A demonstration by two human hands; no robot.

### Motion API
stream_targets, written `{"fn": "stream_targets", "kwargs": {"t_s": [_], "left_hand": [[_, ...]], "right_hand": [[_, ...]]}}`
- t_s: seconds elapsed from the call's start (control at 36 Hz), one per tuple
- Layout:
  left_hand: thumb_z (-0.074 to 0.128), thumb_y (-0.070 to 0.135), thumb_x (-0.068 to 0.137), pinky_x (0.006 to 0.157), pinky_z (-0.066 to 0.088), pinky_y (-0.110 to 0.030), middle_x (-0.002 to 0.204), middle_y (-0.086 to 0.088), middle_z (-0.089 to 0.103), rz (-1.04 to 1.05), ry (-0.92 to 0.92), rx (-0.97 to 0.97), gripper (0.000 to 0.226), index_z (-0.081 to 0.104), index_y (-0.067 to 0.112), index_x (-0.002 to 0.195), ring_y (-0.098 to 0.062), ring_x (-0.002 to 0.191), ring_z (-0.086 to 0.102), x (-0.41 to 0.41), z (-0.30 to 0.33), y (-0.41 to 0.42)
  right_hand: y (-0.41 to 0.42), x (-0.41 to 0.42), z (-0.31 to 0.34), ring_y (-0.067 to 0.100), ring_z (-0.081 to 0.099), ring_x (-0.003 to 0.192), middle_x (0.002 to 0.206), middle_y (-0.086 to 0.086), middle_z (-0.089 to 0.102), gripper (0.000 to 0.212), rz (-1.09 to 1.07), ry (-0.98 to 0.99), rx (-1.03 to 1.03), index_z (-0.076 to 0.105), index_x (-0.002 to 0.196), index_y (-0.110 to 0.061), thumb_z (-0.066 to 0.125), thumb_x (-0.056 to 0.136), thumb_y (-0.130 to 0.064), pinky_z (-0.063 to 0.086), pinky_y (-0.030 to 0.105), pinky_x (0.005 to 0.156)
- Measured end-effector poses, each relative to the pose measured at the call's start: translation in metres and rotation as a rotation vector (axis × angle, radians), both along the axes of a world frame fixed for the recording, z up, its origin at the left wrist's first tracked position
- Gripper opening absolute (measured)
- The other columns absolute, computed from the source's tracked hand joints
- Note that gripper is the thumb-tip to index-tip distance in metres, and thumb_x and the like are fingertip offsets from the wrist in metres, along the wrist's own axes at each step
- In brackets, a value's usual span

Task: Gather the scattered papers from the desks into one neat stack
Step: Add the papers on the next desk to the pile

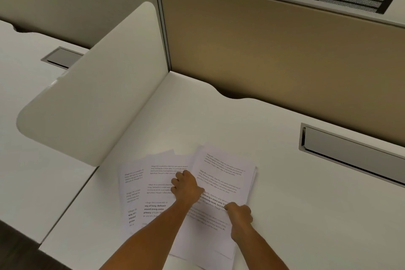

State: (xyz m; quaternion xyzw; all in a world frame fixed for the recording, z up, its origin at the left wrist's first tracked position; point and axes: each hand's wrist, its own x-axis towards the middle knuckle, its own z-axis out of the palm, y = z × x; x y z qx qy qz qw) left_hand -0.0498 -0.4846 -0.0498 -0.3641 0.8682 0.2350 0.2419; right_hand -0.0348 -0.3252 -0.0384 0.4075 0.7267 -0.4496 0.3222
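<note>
White paper sheets (166,184) lie fanned out on the pale surface (285,215), just in front of the person. They sit near the rounded divider (92,98) on the left. A second bunch of papers (221,182) lies to the right, tilted and partly on top of the fanned ones.

The left hand (186,186) is curled, with its fingertips pressing down where the two bunches meet. It looks like it is pinching or sliding a sheet, but a real grip cannot be made out. The right hand (240,212) is closed like a loose fist on the right bunch, near its lower middle. Whether it holds a sheet or just presses down cannot be told.

Paper like this is very light, thin and floppy. It will likely slide easily on the smooth surface, so pushing sheets together with flat fingers should work well. Single sheets bend and crease if pulled by a corner. Holding the bunch by both long sides, then tapping the edges on the surface, would probably make it neat.
</note>
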Motion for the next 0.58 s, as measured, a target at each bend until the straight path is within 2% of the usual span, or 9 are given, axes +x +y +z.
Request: {"fn": "stream_targets", "kwargs": {"t_s": [0.08, 0.17, 0.22, 0.28, 0.36, 0.44, 0.5, 0.53, 0.58], "left_hand": [[0.082, 0.046, 0.071, 0.101, 0.043, -0.043, 0.134, -0.014, 0.038, 0.012, -0.010, 0.002, 0.086, 0.036, 0.009, 0.134, -0.031, 0.123, 0.040, 0.000, 0.001, 0.001], [0.082, 0.045, 0.071, 0.101, 0.044, -0.042, 0.137, -0.015, 0.034, 0.026, -0.009, 0.013, 0.089, 0.033, 0.007, 0.136, -0.032, 0.124, 0.039, 0.000, 0.004, 0.002], [0.082, 0.039, 0.073, 0.098, 0.047, -0.039, 0.135, -0.016, 0.034, 0.040, 0.035, 0.037, 0.086, 0.033, 0.005, 0.135, -0.032, 0.122, 0.041, 0.001, 0.006, 0.002], [0.080, 0.026, 0.076, 0.095, 0.051, -0.035, 0.131, -0.018, 0.038, 0.076, 0.114, 0.113, 0.075, 0.035, 0.002, 0.132, -0.031, 0.116, 0.048, 0.002, 0.005, 0.000], [0.075, 0.009, 0.081, 0.091, 0.057, -0.036, 0.126, -0.020, 0.048, 0.170, 0.201, 0.294, 0.064, 0.034, 0.000, 0.129, -0.031, 0.108, 0.060, 0.001, 0.005, -0.004], [0.074, 0.007, 0.082, 0.084, 0.060, -0.036, 0.117, -0.015, 0.062, 0.195, 0.215, 0.391, 0.059, 0.034, 0.004, 0.124, -0.028, 0.101, 0.067, 0.001, 0.006, -0.005], [0.076, 0.013, 0.080, 0.086, 0.060, -0.040, 0.113, -0.011, 0.065, 0.176, 0.202, 0.398, 0.053, 0.042, 0.006, 0.120, -0.027, 0.099, 0.068, 0.004, 0.007, -0.006], [0.077, 0.016, 0.079, 0.088, 0.059, -0.042, 0.111, -0.009, 0.066, 0.161, 0.195, 0.390, 0.049, 0.048, 0.006, 0.117, -0.026, 0.099, 0.068, 0.005, 0.006, -0.007], [0.079, 0.019, 0.077, 0.087, 0.059, -0.039, 0.109, -0.007, 0.069, 0.152, 0.202, 0.409, 0.042, 0.059, 0.006, 0.112, -0.023, 0.096, 0.068, 0.008, 0.005, -0.009]], "right_hand": [[0.001, -0.003, -0.001, 0.023, 0.054, 0.076, 0.104, 0.016, 0.061, 0.022, -0.004, -0.011, -0.008, 0.057, 0.097, 0.000, 0.068, 0.080, -0.009, 0.047, 0.032, 0.074], [0.001, -0.003, -0.004, 0.021, 0.052, 0.072, 0.104, 0.016, 0.061, 0.020, -0.024, -0.010, -0.025, 0.058, 0.094, 0.002, 0.067, 0.079, -0.006, 0.046, 0.030, 0.071], [0.001, -0.003, -0.005, 0.021, 0.052, 0.073, 0.108, 0.018, 0.062, 0.031, -0.059, 0.010, -0.068, 0.058, 0.109, 0.007, 0.064, 0.080, -0.001, 0.045, 0.029, 0.068], [0.000, -0.002, -0.004, 0.022, 0.052, 0.079, 0.111, 0.015, 0.058, 0.045, -0.107, 0.036, -0.111, 0.048, 0.125, 0.005, 0.061, 0.082, 0.006, 0.044, 0.030, 0.075], [0.002, 0.000, -0.006, 0.025, 0.054, 0.088, 0.115, 0.014, 0.059, 0.051, -0.145, 0.057, -0.143, 0.045, 0.133, 0.005, 0.056, 0.084, 0.013, 0.043, 0.032, 0.084], [0.006, 0.003, -0.009, 0.018, 0.048, 0.071, 0.096, 0.009, 0.060, 0.040, -0.186, 0.063, -0.190, 0.058, 0.126, 0.012, 0.052, 0.087, 0.016, 0.041, 0.026, 0.070], [0.009, 0.005, -0.006, 0.020, 0.049, 0.071, 0.091, 0.010, 0.067, 0.027, -0.178, 0.093, -0.218, 0.066, 0.111, 0.012, 0.053, 0.088, 0.016, 0.039, 0.022, 0.064], [0.010, 0.007, -0.003, 0.021, 0.051, 0.072, 0.092, 0.012, 0.070, 0.021, -0.163, 0.115, -0.230, 0.070, 0.099, 0.007, 0.056, 0.087, 0.017, 0.041, 0.021, 0.064], [0.013, 0.008, 0.000, 0.024, 0.055, 0.075, 0.096, 0.014, 0.071, 0.023, -0.155, 0.146, -0.268, 0.071, 0.087, -0.001, 0.059, 0.086, 0.018, 0.046, 0.026, 0.069]]}}
